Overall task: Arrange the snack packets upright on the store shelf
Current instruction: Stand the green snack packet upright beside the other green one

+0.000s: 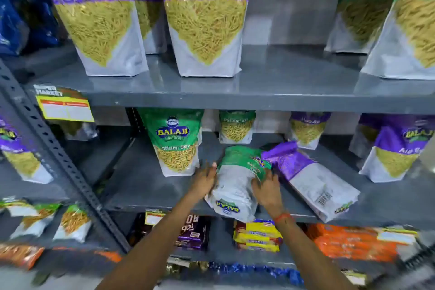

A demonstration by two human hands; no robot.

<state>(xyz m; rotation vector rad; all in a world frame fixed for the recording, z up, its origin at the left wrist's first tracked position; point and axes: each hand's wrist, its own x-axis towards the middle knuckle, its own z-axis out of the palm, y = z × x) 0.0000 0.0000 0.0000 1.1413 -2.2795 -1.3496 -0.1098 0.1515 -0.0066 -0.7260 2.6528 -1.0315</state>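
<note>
Where the middle shelf (pixel 146 195) meets its front edge, a green packet (pixel 235 186) is seen lying down, its base overhanging the edge and its top pointing toward the back of the shelf. It is gripped from both sides: the left hand (pixel 204 180) is pressed flat against its left flank with fingers spread, and the right hand (pixel 267 189) is laid over its right side, fingers curled on the film. An orange thread is worn at the right wrist.

Touching the green packet's right side, a purple packet (pixel 308 176) is noted lying flat on the same shelf, back face up, a barcode visible, its base angled toward the front right.

Just left of the hands, 1 green Ratlami Sev packet (pixel 177 143) is found standing upright. Further back, 1 smaller-looking green packet (pixel 236 128) and 1 purple Aloo Sev packet (pixel 307 130) are stood upright. At the far right, another purple packet (pixel 397 150) is upright.

On the upper shelf (pixel 282 82), 2 large purple Aloo Sev packets (pixel 204 19) are stood at the front, with green ones (pixel 409 30) to the right. A yellow price tag (pixel 66 108) is fixed to the upper shelf's front lip at left.

Below, biscuit packs (pixel 257 235) are stacked on the lower shelf; details there are blurred.
</note>
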